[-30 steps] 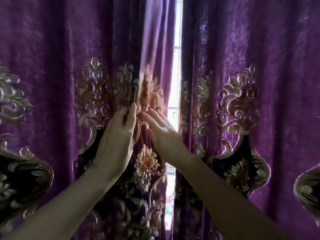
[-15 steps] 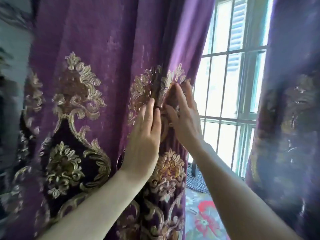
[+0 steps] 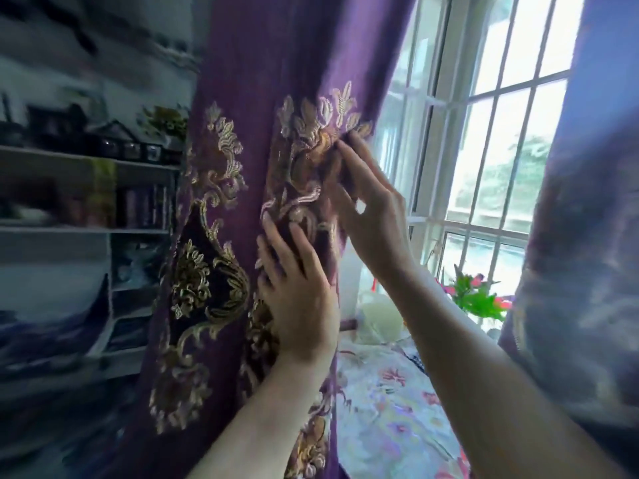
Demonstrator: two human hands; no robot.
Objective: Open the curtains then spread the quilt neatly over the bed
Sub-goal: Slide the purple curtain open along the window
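The left purple curtain [image 3: 242,81] with gold embroidery hangs bunched in the middle of the view. My left hand [image 3: 297,292] lies flat against its fabric with straight fingers. My right hand [image 3: 373,209] is higher, at the curtain's right edge, its straight fingers pressing on the embroidered fold. The right curtain [image 3: 581,236] hangs at the right edge of the view, apart from both hands. Between the two curtains the barred window [image 3: 484,150] shows. Below it lies a pale floral quilt or cloth [image 3: 390,409]; the bed itself is hidden.
A shelf unit [image 3: 86,229] with books and small ornaments stands to the left behind the curtain. A plant with red flowers [image 3: 473,295] and a pale round object [image 3: 380,319] sit by the window sill.
The left curtain has slid far to the left with both hands on it. The gap has widened from a slit to a broad opening, uncovering the window, the floral cloth and the shelves.
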